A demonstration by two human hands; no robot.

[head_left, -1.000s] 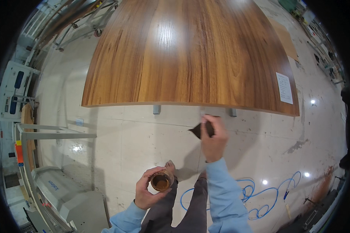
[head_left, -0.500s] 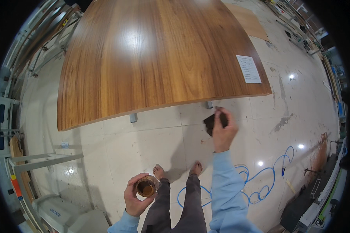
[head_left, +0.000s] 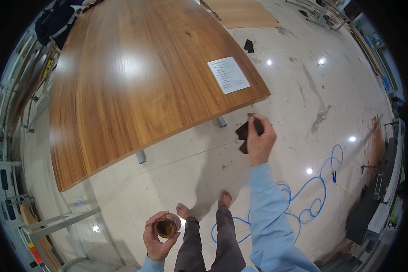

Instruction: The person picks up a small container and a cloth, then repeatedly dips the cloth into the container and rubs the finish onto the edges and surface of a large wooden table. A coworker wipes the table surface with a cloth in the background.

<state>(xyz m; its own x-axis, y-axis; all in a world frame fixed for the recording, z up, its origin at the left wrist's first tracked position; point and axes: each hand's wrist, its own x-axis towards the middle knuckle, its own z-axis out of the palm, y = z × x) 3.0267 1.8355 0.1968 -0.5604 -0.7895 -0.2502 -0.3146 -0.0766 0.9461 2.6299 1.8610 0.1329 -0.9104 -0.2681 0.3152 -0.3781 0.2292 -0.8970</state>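
Observation:
My left hand (head_left: pixel 155 244) is closed around a small clear cup (head_left: pixel 166 227) with dark brown liquid inside and brown stain on its walls. Between the thumb and fingers of my right hand (head_left: pixel 263 144) is a dark brown, limp piece of cloth (head_left: pixel 243 132), hanging just off the near right corner of a large wooden panel (head_left: pixel 136 104). Neither hand touches the panel. Its glossy brown surface has streaked grain, and a white printed sheet (head_left: pixel 229 75) lies near its right edge.
Grey supports (head_left: pixel 141 157) show under the panel's near edge. A blue hose (head_left: pixel 313 186) coils over the tiled floor at right. A metal frame (head_left: pixel 68 223) stands at left. Brown board (head_left: pixel 241 13) lies beyond; another person (head_left: pixel 55 23) in dark clothes is at far left.
The view has turned and shifted right, so the panel sits further left and slanted. The person at far left shows more. Both hands keep hold of the cup and cloth.

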